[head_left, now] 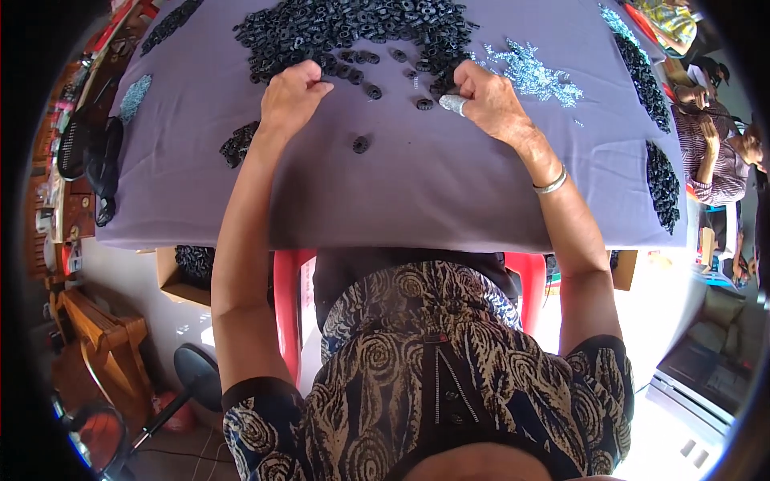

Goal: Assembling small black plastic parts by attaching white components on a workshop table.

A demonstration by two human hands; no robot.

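A wide heap of small black ring-shaped plastic parts (361, 24) covers the far middle of the purple-grey tablecloth. Along its near left edge, my left hand (290, 98) has its fingers curled down at the parts, thumb pointing right; what they hold is hidden. My right hand (491, 103), a silvery-white wrap on its thumb, is closed at the heap's near right edge, and its grip is also hidden. Between the hands lie several loose parts and a tiny coil spring (415, 82). Beyond my right hand is a scattered pile of metal springs (536, 74). A single black part (361, 144) sits nearer me.
A small cluster of black parts (239, 144) lies beside my left forearm. More black parts (663, 188) line the right table edge; another spring pile (135, 98) is far left. Below the table stand cardboard boxes (180, 280). People (714, 152) sit at the right.
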